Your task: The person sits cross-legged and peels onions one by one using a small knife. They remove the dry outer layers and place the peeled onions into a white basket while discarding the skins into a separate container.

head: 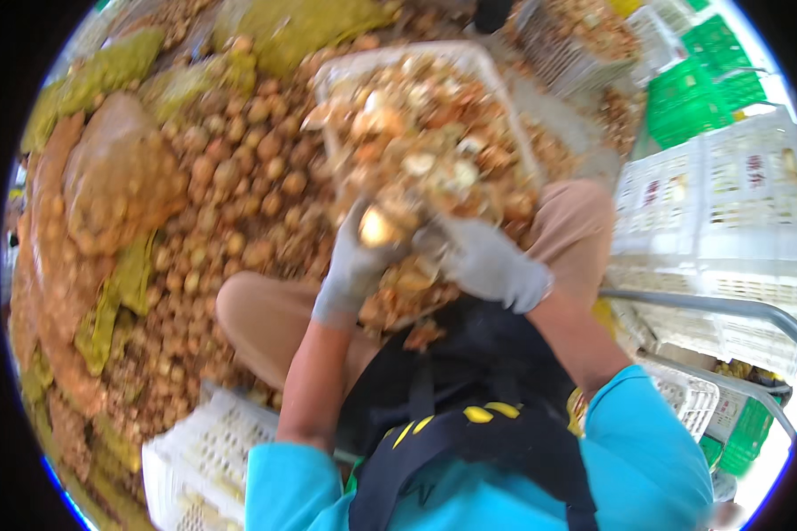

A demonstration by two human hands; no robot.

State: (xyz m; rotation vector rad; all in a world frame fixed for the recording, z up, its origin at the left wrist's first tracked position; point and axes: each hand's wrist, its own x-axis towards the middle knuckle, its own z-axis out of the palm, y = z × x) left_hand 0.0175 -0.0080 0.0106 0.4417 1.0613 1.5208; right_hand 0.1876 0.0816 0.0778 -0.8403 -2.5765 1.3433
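Observation:
My left hand (364,259), in a pale grey glove, is closed around a brown-yellow onion (377,226) above the near part of a white plastic crate (505,79). My right hand (475,255), gloved alike, is close beside it, its fingers bent near the onion; blur hides whether they hold a tool or a bit of skin. Loose onion skins (445,109) and some pale onion pieces (465,174) fill the crate, which stands between my knees.
Many unpeeled onions (239,166) cover the floor at left, beside full net sacks (116,172). A white crate (206,451) stands lower left. Stacked white crates (717,199), a metal rail (717,304) and green crates (684,103) are at right; a crate of skins (558,66) stands ahead.

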